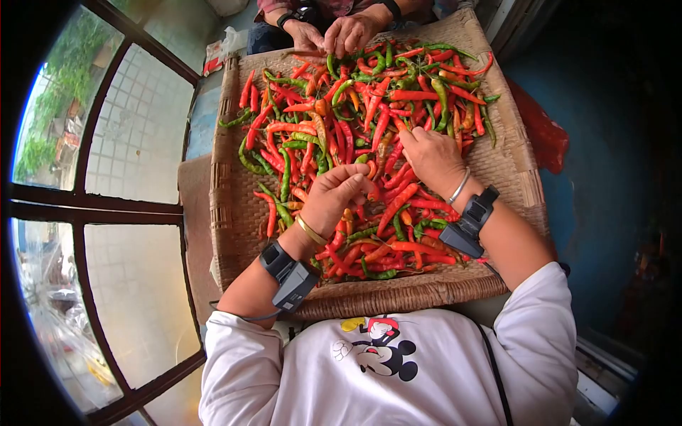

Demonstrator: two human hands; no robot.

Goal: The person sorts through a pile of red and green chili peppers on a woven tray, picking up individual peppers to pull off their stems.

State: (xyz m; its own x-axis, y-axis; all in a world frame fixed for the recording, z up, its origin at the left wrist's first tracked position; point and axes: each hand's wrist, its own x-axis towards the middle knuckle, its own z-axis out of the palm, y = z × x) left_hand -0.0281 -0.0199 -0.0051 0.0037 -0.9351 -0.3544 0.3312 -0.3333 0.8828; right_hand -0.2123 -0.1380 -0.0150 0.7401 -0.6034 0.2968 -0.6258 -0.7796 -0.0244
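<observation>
A heap of red, green and orange chili peppers (401, 202) covers a woven tray (515, 167) before me. Over the middle of the heap, my left hand (332, 200) is closed, with thumb and forefinger pinching an orange-red chili pepper (373, 190). A little farther up and to the right, my right hand (432, 160) points down into the heap. Its fingers are drawn together at the end of an orange chili pepper (400, 124); the fingertips are partly hidden. Both wrists carry bracelets and strapped devices.
Across the tray, another person's hands (344, 34) work at the far edge of the peppers. A framed window (135, 128) stands to the left. A red bag (543, 135) lies beyond the tray's right side. A plastic bag (226, 46) sits near the far left corner.
</observation>
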